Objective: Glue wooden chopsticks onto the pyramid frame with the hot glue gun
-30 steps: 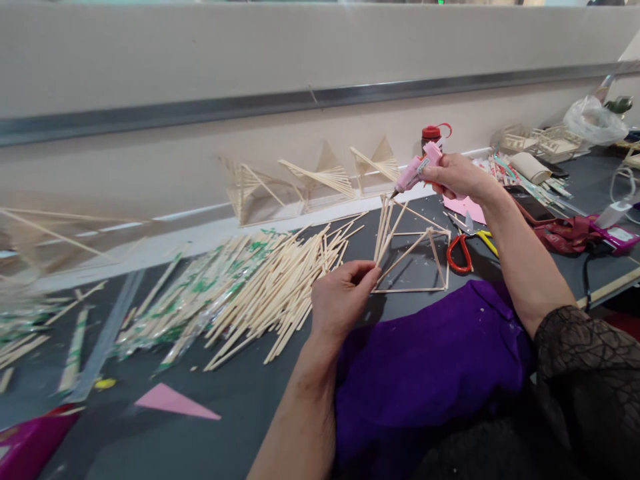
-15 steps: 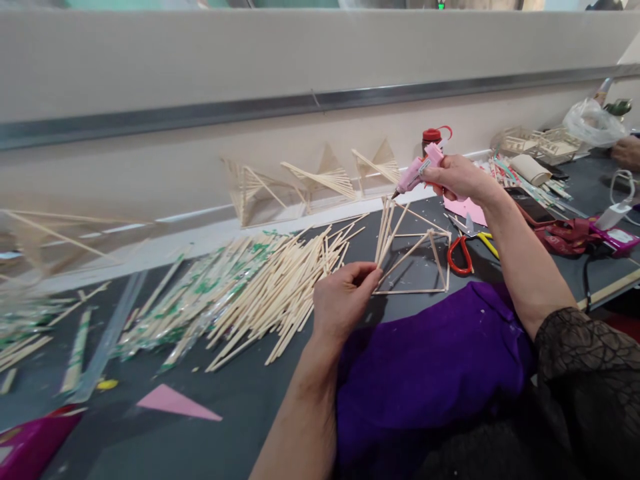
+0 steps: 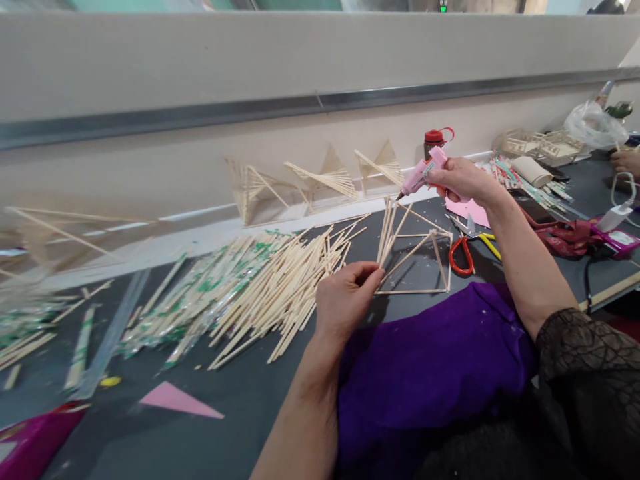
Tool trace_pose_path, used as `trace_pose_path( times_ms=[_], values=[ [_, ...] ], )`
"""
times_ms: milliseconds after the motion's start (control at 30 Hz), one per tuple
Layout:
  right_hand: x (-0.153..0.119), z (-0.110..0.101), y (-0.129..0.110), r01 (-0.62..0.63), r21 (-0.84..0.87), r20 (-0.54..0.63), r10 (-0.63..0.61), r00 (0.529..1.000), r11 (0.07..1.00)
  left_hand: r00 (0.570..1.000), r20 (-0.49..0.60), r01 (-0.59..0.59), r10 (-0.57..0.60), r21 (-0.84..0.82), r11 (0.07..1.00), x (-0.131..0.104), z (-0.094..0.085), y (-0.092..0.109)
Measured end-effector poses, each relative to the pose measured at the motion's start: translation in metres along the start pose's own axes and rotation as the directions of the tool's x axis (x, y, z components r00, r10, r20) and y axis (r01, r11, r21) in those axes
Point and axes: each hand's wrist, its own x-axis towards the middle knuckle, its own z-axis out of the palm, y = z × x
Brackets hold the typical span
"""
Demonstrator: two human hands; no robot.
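Observation:
My left hand pinches the lower ends of the thin wooden sticks at the left corner of a stick frame, which rests on the dark table. Several sticks fan upward from the fingertips. My right hand is wrapped round a pink glue gun. Its nozzle points down and left, close to the upper ends of the fanned sticks; whether it touches them I cannot tell.
Loose sticks lie left of my left hand, beside wrapped bundles. Red-handled scissors sit right of the frame. Finished stick models stand along the wall. Purple cloth lies in front. Another person's hand shows far right.
The view has shifted slightly, so everything sits a little further right. Both hands keep their hold, and the nozzle stays near the stick tops.

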Motion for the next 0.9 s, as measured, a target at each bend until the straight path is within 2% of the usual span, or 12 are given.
trace_pose_path(
  times_ms=[567,900],
  values=[
    [-0.0003,-0.0027,0.0045,0.01,-0.022,0.005,-0.01,1.0,1.0,0.999,-0.028,0.042,-0.042,0.006,0.999,0.0018,-0.0016,0.0019],
    [0.0013,-0.0015,0.0045,-0.017,0.014,0.001,0.017,1.0,1.0,0.999,-0.03,0.022,-0.023,-0.011,1.0,0.001,-0.0022,0.003]
  ],
)
